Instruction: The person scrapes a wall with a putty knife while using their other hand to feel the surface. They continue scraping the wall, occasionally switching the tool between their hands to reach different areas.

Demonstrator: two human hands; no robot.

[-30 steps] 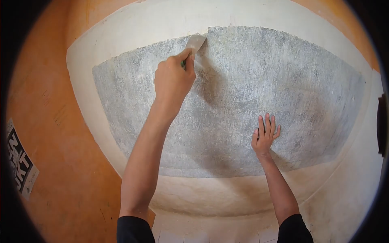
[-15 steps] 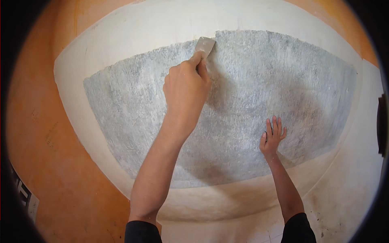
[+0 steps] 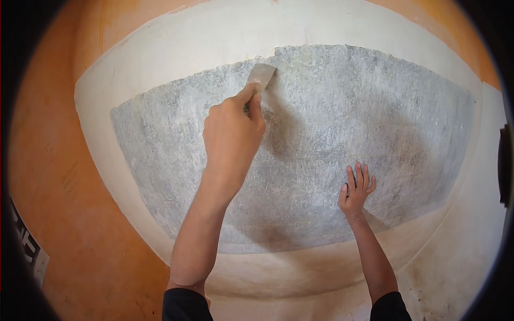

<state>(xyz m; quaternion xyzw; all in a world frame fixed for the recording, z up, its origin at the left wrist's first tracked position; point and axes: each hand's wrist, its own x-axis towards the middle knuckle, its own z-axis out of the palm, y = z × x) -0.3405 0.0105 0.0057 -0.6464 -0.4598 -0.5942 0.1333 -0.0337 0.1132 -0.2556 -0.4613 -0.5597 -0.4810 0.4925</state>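
My left hand [image 3: 234, 131] is closed around the handle of a putty knife [image 3: 262, 74], its back toward me. The flat metal blade points up and lies over the upper part of a rough grey patch [image 3: 182, 139], just below the patch's stepped top edge. The hand hides most of the handle. Lower and to the right, my right hand [image 3: 355, 193] rests on the same grey surface with its fingers spread and nothing in it.
A smooth white band [image 3: 214, 37] surrounds the grey patch on the wall. Orange wall [image 3: 80, 203] lies beyond it on the left. A dark object [image 3: 504, 166] stands at the right edge, and a black-and-white printed item [image 3: 32, 249] shows at lower left.
My left hand has drawn the putty knife down and slightly left, away from the patch's top edge. My right hand sits slightly lower and further left in view, fingers still spread.
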